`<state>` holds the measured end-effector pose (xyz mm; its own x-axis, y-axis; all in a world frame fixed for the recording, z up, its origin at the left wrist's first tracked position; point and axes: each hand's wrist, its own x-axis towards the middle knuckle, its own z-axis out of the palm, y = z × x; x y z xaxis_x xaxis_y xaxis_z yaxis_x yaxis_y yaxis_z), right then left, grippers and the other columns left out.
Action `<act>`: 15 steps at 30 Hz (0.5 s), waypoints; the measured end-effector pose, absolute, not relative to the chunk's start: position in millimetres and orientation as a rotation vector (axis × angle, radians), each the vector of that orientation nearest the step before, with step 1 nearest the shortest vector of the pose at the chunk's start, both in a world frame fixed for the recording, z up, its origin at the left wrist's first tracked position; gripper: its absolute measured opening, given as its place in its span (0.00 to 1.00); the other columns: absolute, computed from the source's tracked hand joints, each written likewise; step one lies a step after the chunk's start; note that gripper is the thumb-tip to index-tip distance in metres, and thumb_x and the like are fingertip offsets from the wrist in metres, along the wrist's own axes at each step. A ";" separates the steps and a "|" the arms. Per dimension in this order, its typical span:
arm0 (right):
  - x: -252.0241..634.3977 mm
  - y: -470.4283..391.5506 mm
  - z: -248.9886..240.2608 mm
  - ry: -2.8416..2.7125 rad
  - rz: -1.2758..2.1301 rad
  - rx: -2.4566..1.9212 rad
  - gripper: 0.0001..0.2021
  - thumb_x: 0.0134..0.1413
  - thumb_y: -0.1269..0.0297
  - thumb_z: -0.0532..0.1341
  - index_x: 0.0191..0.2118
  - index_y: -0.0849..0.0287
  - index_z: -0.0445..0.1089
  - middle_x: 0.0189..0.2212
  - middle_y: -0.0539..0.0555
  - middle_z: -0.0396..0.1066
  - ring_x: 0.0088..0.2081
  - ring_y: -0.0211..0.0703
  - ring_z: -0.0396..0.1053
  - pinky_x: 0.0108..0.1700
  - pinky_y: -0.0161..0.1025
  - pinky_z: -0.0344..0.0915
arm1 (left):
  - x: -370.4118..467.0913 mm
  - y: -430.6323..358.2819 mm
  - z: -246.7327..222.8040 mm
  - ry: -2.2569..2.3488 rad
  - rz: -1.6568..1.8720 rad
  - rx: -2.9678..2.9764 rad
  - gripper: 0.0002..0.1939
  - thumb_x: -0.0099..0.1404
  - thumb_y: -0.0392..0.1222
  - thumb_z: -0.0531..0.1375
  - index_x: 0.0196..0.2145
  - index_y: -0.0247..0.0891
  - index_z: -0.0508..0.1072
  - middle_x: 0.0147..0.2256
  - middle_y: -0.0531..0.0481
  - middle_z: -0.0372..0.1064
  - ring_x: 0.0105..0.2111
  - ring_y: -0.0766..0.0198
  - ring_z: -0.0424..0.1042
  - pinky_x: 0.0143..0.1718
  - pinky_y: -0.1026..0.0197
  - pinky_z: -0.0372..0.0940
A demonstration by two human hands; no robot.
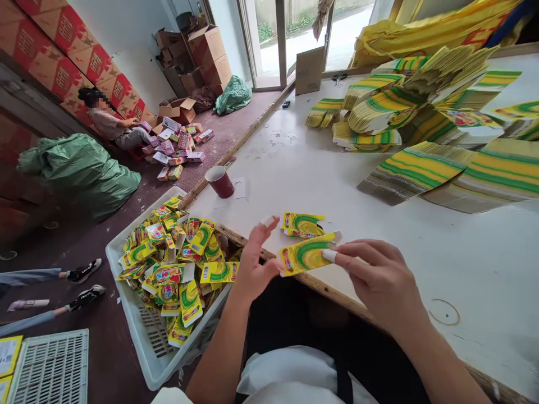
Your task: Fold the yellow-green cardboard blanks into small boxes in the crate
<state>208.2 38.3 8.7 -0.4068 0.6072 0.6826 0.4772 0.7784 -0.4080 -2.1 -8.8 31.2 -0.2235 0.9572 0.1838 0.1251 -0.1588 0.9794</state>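
Observation:
My right hand (pixel 379 275) pinches the right end of a small yellow and green carton (pixel 306 254) just over the table's front edge. White wrapping covers one of its fingertips. My left hand (pixel 257 258) is open, fingers spread upward, with its thumb at the carton's left end; whether it presses there I cannot tell. A fingertip of this hand is wrapped in white too. Just behind the held carton, another yellow carton (pixel 302 223) lies on the white table (pixel 269 163). Left of my left arm, a white plastic basket (pixel 138 348) is heaped with similar cartons (pixel 170 275).
Fanned stacks of flat cartons (pixel 425 163) cover the table's right back. A maroon mug (pixel 219 182) stands near its left edge. Another person (pixel 112 120) sits on the floor by a pile of pink boxes (pixel 181 143). A green sack (pixel 80 168) and stacked red cases (pixel 84 50) are at left.

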 end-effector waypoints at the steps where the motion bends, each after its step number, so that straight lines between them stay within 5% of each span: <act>1: 205.8 35.5 10.0 -2.124 0.173 -0.754 0.13 0.62 0.76 0.58 0.39 0.50 0.76 0.33 0.50 0.80 0.41 0.47 0.74 0.49 0.48 0.67 | -1.8 -9.9 35.1 1.457 1.310 1.406 0.45 0.46 0.63 0.72 0.58 0.42 0.68 0.58 0.41 0.69 0.61 0.46 0.65 0.62 0.49 0.59; 5: 192.2 22.5 8.6 -2.043 0.349 -0.773 0.16 0.60 0.73 0.60 0.51 0.48 0.70 0.51 0.53 0.75 0.59 0.52 0.66 0.68 0.57 0.50 | 14.7 -11.7 34.0 1.630 0.826 1.544 0.34 0.50 0.45 0.72 0.53 0.42 0.68 0.44 0.48 0.75 0.45 0.53 0.75 0.47 0.53 0.69; 8: 186.4 18.8 3.3 -1.661 0.709 -1.055 0.32 0.57 0.61 0.64 0.66 0.49 0.56 0.66 0.60 0.59 0.67 0.59 0.55 0.66 0.61 0.53 | 28.1 -13.9 21.8 1.747 0.777 1.581 0.27 0.52 0.47 0.69 0.47 0.41 0.67 0.37 0.51 0.74 0.37 0.55 0.74 0.39 0.55 0.70; 10: 183.9 19.1 0.1 -1.466 1.114 -1.133 0.32 0.57 0.54 0.64 0.65 0.49 0.58 0.67 0.60 0.57 0.68 0.60 0.55 0.64 0.58 0.59 | 34.0 -16.9 13.2 1.728 0.763 1.682 0.30 0.51 0.48 0.70 0.49 0.42 0.64 0.39 0.49 0.74 0.38 0.54 0.75 0.39 0.54 0.70; 15: 176.2 22.1 -7.2 -1.104 1.885 -1.047 0.27 0.52 0.44 0.66 0.54 0.50 0.71 0.56 0.58 0.72 0.58 0.59 0.68 0.55 0.53 0.71 | 40.1 -23.1 0.1 1.613 0.854 1.890 0.37 0.53 0.42 0.68 0.56 0.45 0.55 0.51 0.43 0.69 0.46 0.51 0.75 0.43 0.52 0.70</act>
<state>176.2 22.1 -7.2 -0.4252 0.8576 -0.2893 -0.1671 -0.3886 -0.9061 40.1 -23.1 0.1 0.0972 0.9860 0.1354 0.6665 -0.1655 0.7269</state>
